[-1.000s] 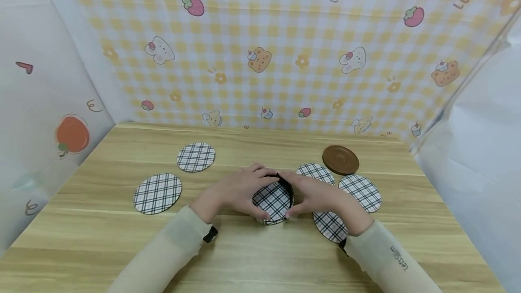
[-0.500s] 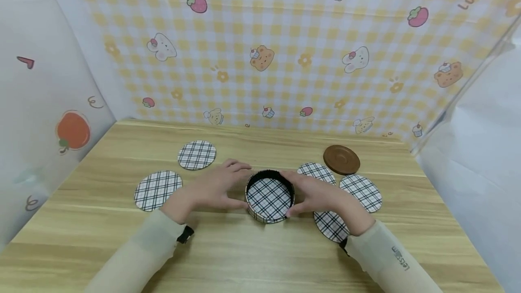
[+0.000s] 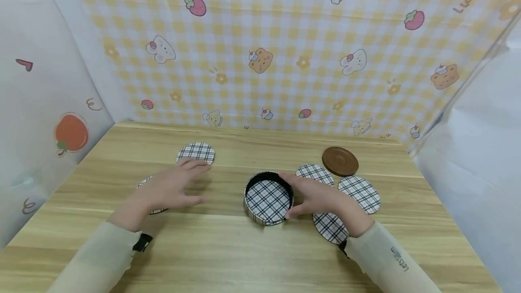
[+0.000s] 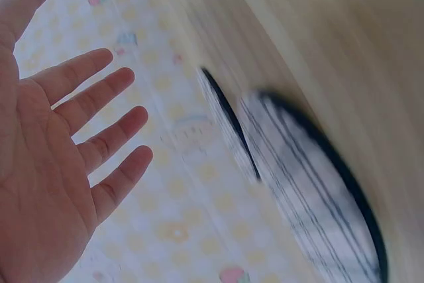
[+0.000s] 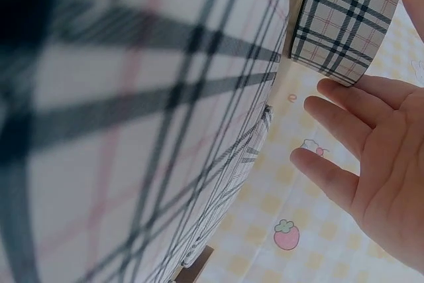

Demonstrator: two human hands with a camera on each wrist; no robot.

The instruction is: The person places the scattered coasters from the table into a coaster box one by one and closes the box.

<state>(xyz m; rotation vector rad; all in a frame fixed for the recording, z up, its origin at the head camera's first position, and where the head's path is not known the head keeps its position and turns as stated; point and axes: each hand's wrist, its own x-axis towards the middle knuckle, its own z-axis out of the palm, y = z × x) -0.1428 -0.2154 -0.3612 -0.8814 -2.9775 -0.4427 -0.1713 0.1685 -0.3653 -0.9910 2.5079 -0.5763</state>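
Observation:
A round plaid box [image 3: 268, 200] with a black inner wall stands at mid-table, its top uncovered. My right hand [image 3: 323, 198] holds its right side, thumb at the front and fingers at the back; in the right wrist view the hand [image 5: 391, 144] has fingertips against the plaid side wall [image 5: 344, 21]. My left hand [image 3: 167, 189] is open with nothing in it, above a plaid disc [image 3: 144, 181] that it mostly hides. Behind its fingers lies another plaid disc [image 3: 197, 150]. The left wrist view has the open palm [image 4: 50, 157] beside the two discs, one nearer [image 4: 305, 183].
To the right of the box are plaid discs, one at the back [image 3: 315, 173], one further right [image 3: 360, 193] and one partly under my right wrist [image 3: 329, 227]. A brown round lid-like piece [image 3: 340, 161] lies behind them. A patterned cloth [image 3: 260, 89] hangs behind the wooden table [image 3: 252, 257].
My left hand has let go of the box and moved left, over the left discs. The box has shifted slightly left; my right hand has stayed at its side.

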